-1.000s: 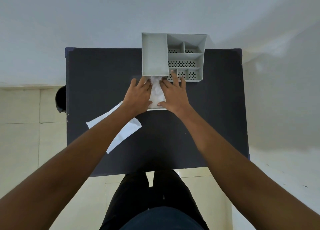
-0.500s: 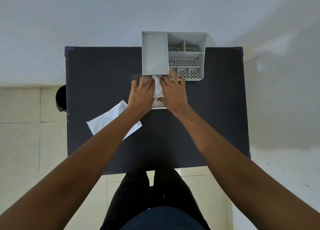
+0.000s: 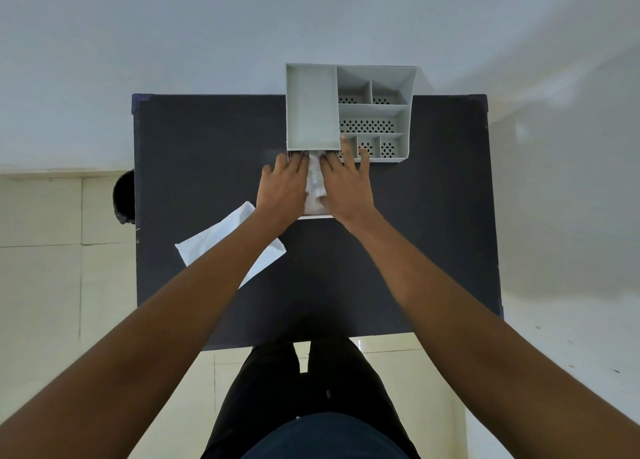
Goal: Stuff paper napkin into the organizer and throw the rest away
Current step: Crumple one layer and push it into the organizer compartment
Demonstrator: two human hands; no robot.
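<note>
White paper napkin stack (image 3: 316, 188) lies flat on the dark matte worktop (image 3: 207, 154) at frame centre, its far end at the near wall of the grey plastic compartment organizer (image 3: 311, 109), right below the organizer's large open left bin; whether the end is tucked in there cannot be told. Left hand (image 3: 284, 188) pressed palm-down on the napkin's left side, fingers extended flat, fingertips touching the organizer's near wall, grip open, not clasping. Right hand (image 3: 346, 185) palm-down on the napkin's right side, fingers spread, grip also open; index and middle tips reach over the organizer's front edge near the small perforated compartments. Organizer sits at the worktop's far edge, upper centre of frame, overhanging toward the pale wall. White flat paper wrapper (image 3: 221, 237) lies on the worktop left of centre, partly under the left forearm, apart from the napkin. Dark round object (image 3: 124, 195) beside the worktop's left edge, identity unclear. Cream tiled floor (image 3: 52, 251) below.
</note>
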